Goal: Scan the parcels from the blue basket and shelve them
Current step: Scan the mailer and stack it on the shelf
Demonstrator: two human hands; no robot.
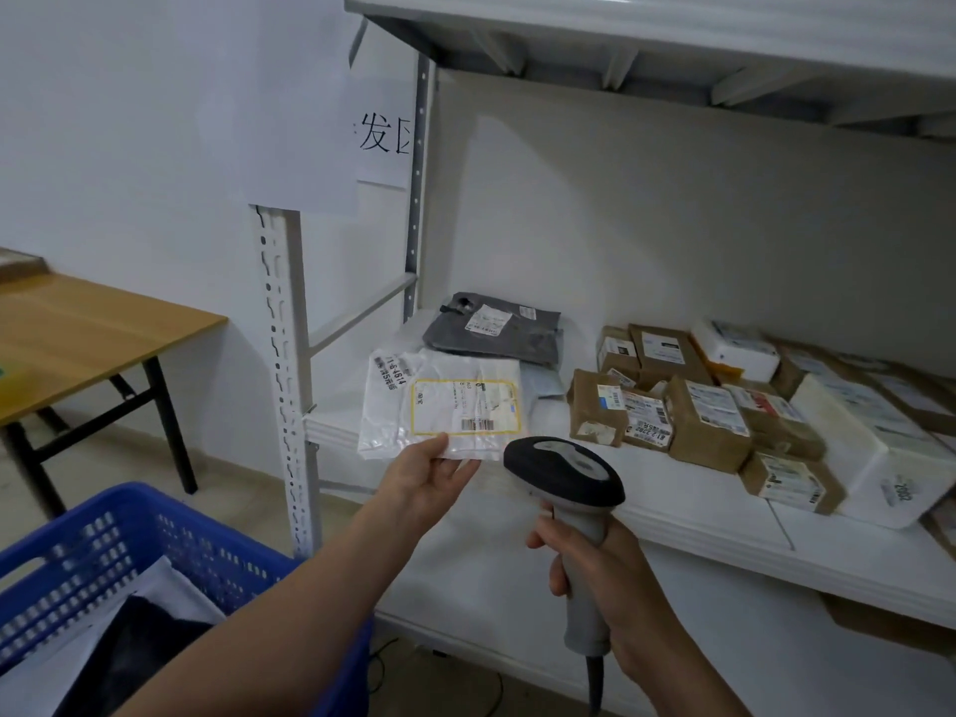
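My left hand pinches the near edge of a flat white plastic parcel with a yellow-bordered label, held over the left end of the white shelf. My right hand grips a grey and black barcode scanner, its head just right of the parcel's near corner. The blue basket sits at the lower left with dark and white parcels inside.
A dark grey bag parcel lies behind the white one. Several brown and white boxes fill the shelf's right part. A perforated shelf post stands left, a wooden table beyond it. Another shelf board hangs overhead.
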